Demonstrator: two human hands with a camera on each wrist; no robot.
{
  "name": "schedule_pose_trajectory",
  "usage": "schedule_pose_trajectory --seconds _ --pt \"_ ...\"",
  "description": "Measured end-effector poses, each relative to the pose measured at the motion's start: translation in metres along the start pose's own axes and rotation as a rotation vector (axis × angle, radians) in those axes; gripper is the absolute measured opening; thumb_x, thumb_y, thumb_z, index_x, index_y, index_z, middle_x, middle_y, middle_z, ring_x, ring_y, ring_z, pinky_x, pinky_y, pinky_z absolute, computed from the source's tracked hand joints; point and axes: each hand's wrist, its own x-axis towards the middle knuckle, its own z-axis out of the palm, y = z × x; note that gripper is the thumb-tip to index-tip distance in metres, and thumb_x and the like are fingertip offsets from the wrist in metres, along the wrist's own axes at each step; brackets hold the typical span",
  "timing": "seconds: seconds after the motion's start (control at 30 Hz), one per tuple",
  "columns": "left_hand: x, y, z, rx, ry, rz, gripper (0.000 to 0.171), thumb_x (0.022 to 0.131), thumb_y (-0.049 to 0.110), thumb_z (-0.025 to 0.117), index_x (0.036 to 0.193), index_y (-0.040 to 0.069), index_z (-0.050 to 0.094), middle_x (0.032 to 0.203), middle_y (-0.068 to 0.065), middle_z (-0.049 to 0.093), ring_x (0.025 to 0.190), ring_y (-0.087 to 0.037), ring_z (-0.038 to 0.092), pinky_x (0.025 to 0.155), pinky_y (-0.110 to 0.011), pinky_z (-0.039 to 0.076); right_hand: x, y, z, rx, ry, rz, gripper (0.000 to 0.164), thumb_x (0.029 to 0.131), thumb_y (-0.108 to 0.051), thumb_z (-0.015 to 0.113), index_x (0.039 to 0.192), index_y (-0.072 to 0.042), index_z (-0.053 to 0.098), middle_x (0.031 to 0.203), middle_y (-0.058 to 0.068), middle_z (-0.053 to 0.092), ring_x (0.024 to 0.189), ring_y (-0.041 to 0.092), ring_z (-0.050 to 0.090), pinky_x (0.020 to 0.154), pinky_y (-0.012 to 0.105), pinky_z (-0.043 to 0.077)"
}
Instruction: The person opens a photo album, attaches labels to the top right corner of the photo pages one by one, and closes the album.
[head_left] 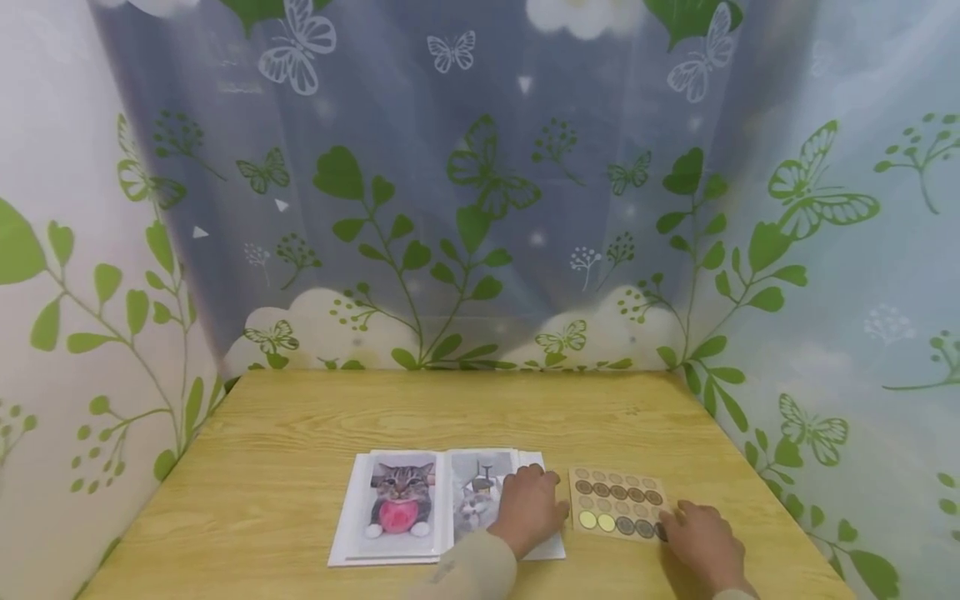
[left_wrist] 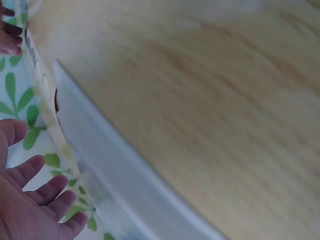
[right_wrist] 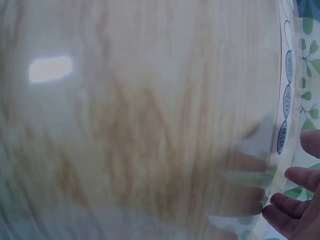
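An open booklet (head_left: 397, 508) with cat pictures lies on the wooden table (head_left: 450, 408). My left hand (head_left: 528, 508) rests flat on its right page, fingers relaxed; the left wrist view shows that hand's straight fingers (left_wrist: 35, 200) beside the booklet's white edge (left_wrist: 115, 160). To the right lies a tan sticker sheet (head_left: 618, 502) with rows of round stickers. My right hand (head_left: 701, 542) touches the sheet's near right corner. In the blurred right wrist view its fingers (right_wrist: 295, 200) lie loosely by the sheet's edge (right_wrist: 287, 95), holding nothing that I can see.
Walls papered with green leaves and butterflies (head_left: 480, 208) close in the table at the back and on both sides. Bare wood (head_left: 300, 417) stretches behind and to the left of the booklet. The table's right edge (head_left: 780, 508) runs close to my right hand.
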Motion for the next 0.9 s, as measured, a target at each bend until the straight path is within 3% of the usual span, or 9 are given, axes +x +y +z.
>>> schedule_pose_trajectory --seconds 0.33,0.57,0.9 --pt "-0.001 0.008 0.019 0.037 0.007 -0.037 0.041 0.087 0.047 0.070 0.108 0.012 0.073 0.113 -0.011 0.065 0.115 -0.029 0.055 0.105 -0.054 0.038 0.000 -0.003 0.005 -0.017 -0.025 0.014 0.056 0.100 -0.038 0.050 0.123 0.012 0.055 0.120 0.040 0.052 0.107 0.059 0.050 0.082 0.073 0.043" --pt "0.000 0.010 0.026 0.113 -0.045 -0.036 0.050 0.088 0.055 0.063 0.107 0.009 0.073 0.120 -0.014 0.062 0.123 -0.032 0.051 0.108 -0.058 0.034 0.000 -0.003 0.008 -0.012 -0.042 0.046 0.054 0.100 -0.038 0.050 0.122 0.011 0.057 0.122 0.041 0.049 0.109 0.057 0.049 0.085 0.074 0.040" --pt "0.000 0.014 0.024 0.154 -0.072 -0.011 0.046 0.091 0.054 0.061 0.107 0.013 0.075 0.119 -0.014 0.062 0.124 -0.031 0.049 0.108 -0.059 0.033 0.002 -0.003 0.010 -0.016 -0.042 0.070 0.052 0.100 -0.035 0.048 0.126 0.009 0.057 0.130 0.041 0.044 0.116 0.058 0.044 0.091 0.075 0.035"
